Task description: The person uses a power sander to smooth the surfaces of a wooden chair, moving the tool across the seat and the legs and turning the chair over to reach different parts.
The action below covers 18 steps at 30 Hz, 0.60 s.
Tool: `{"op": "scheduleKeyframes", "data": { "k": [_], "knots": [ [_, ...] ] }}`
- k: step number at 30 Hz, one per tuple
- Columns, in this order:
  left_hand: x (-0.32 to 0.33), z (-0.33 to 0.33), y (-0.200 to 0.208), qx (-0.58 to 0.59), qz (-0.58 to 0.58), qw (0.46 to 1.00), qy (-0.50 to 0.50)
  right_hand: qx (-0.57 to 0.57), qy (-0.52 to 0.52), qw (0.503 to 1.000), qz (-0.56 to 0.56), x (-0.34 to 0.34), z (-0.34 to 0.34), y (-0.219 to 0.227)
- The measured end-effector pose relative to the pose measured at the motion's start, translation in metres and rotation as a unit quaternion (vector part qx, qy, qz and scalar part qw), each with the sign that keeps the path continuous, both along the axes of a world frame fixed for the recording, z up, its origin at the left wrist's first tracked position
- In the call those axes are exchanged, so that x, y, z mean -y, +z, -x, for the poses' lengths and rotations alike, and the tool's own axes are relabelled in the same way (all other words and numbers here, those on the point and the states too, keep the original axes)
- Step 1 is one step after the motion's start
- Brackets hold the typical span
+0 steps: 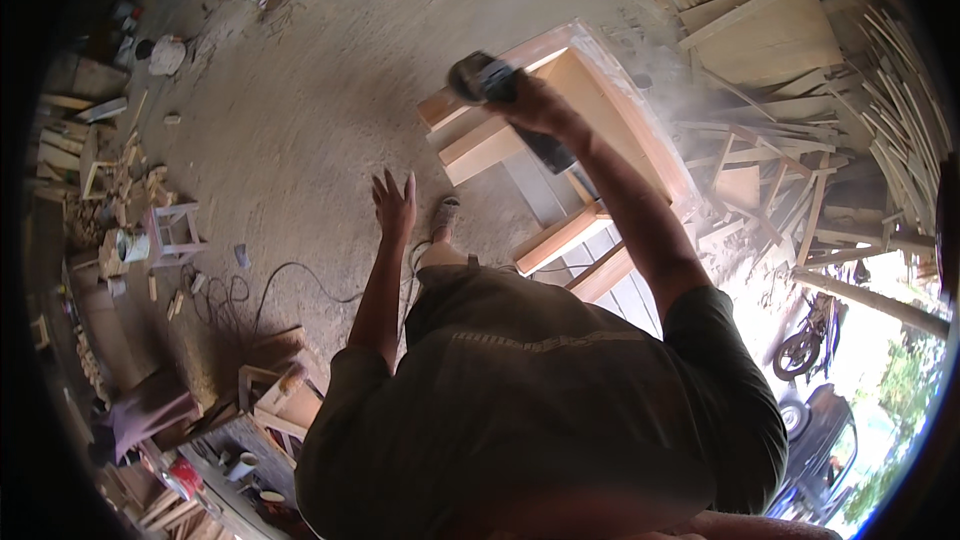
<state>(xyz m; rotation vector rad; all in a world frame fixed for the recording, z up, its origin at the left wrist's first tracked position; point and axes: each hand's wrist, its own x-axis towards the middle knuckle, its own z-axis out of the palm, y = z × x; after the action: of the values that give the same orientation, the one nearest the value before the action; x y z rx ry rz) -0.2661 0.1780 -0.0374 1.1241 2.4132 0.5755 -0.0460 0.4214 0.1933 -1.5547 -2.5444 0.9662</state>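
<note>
Right hand (541,108) has its fingers wrapped around a dark power tool (490,77), held over a big wooden frame (602,90) that spreads out beneath and to the right of those fingers (can't tell if the tool is actually touching the wood). Left hand (397,206) is off to their left, fingers spread pretty wide in the air, with a dark cord (338,299) snaking over the floor (300,140) nearby.
</note>
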Motion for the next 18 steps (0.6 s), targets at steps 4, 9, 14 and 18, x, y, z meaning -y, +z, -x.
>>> {"op": "scheduleKeyframes", "data": {
  "k": [4, 9, 14, 18],
  "knots": [
    [0.169, 0.037, -0.154, -0.253, 0.094, 0.883, -0.383, -0.008, 0.081, 0.993, 0.081, 0.063, 0.061, 0.029],
    [0.19, -0.005, -0.113, 0.528, 0.185, 0.825, -0.081, 0.058, 0.04, 0.997, 0.008, 0.011, 0.009, 0.022],
    [0.188, -0.005, -0.095, 0.612, 0.194, 0.767, -0.029, -0.052, -0.048, 0.997, 0.019, -0.02, -0.025, 0.007],
    [0.164, -0.013, -0.101, 0.593, 0.174, 0.786, -0.022, -0.018, 0.035, 0.999, -0.009, 0.012, 0.005, 0.003]
  ]
}}
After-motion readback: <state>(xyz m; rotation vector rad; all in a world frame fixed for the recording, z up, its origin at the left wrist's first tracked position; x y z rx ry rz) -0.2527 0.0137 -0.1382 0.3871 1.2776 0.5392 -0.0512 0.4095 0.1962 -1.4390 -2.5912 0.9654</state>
